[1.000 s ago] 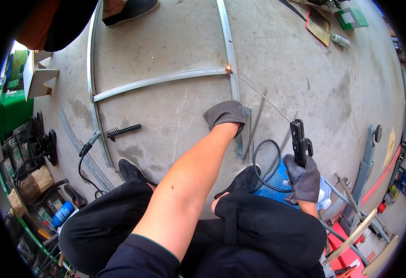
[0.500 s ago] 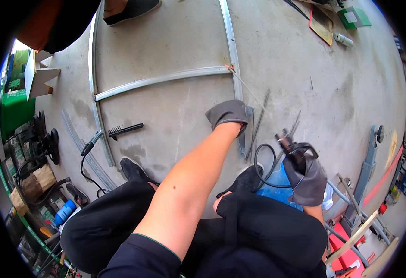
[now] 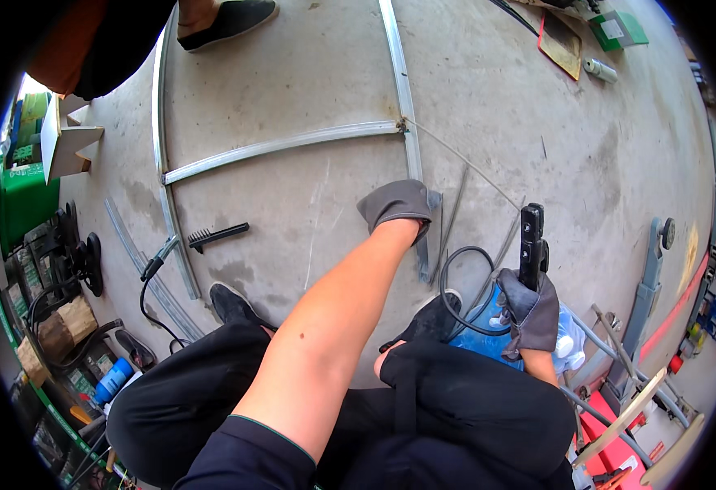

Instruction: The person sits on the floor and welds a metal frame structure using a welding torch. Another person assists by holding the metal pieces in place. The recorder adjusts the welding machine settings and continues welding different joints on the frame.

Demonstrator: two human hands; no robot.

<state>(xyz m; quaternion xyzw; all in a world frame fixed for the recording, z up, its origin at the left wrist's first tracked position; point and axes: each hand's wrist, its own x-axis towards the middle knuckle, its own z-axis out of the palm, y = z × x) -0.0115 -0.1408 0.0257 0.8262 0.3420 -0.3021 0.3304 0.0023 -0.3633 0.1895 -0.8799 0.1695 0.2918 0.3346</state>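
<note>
My left hand [image 3: 396, 207] wears a grey glove and rests on the lower part of the right-hand metal bar [image 3: 400, 77]; its fingers are hidden. In my gloved right hand [image 3: 531, 314] is a black electrode holder [image 3: 530, 241], held upright. From it a thin welding rod [image 3: 464, 158] slants up left, its tip at or close to the joint where the metal crossbar [image 3: 284, 145] meets the right bar. At the crossbar's other end runs the left metal bar [image 3: 160, 106], with a cabled clamp [image 3: 155, 263] low on it.
A black wire brush [image 3: 217, 237] lies inside the left bar. A black cable [image 3: 466, 250] loops beside my right shoe, near a blue plastic bag [image 3: 489, 336]. Another person's shoe [image 3: 231, 23] stands at the far left. Loose thin bars [image 3: 453, 216] lie right of my left hand.
The small orange glow at the joint is gone. My right hand has turned the electrode holder from slanting left to upright. My left hand stays on the bar.
</note>
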